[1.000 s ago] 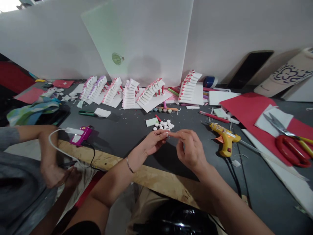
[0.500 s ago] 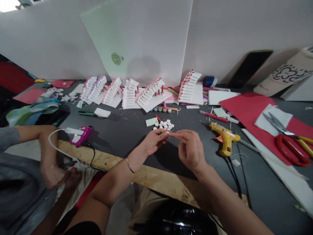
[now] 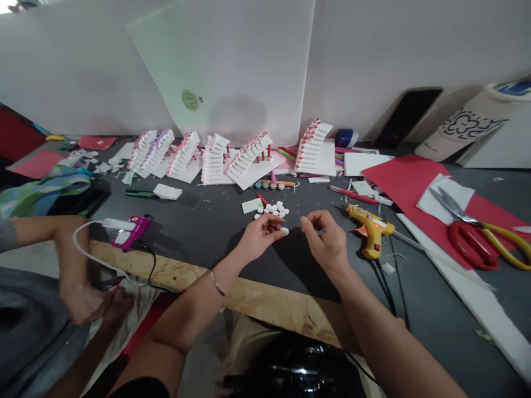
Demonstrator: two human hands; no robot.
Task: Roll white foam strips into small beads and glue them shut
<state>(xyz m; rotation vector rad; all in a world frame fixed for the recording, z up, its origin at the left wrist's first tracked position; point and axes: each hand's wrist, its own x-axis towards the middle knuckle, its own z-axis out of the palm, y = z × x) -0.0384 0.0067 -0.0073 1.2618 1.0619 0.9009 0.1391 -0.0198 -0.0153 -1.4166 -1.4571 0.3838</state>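
Observation:
Between the thumb and fingers of my left hand (image 3: 262,236) is a small white disc (image 3: 284,231). Just beyond that hand lies a pile of similar white discs (image 3: 275,208), beside a pale green-white block (image 3: 252,206) and a thin red stick (image 3: 262,199). My right hand (image 3: 327,239) is a short way to the right, apart from the left, with its thumb and fingertips pinched together. Whatever those fingers may hold is hidden or too small to see. A yellow glue gun (image 3: 369,231) lies to the right of my right hand.
Several small white stair models (image 3: 249,160) with red or purple dots stand along the back. Red-handled scissors (image 3: 473,243) rest on red paper (image 3: 398,171) at right. A purple power adapter (image 3: 131,232) sits near another person's arm (image 3: 70,260). A tumbler (image 3: 464,130) leans behind.
My right hand has drawn away from the left, and its extended finger has curled in. The white disc now shows in my left fingers. The view has shifted slightly to the right.

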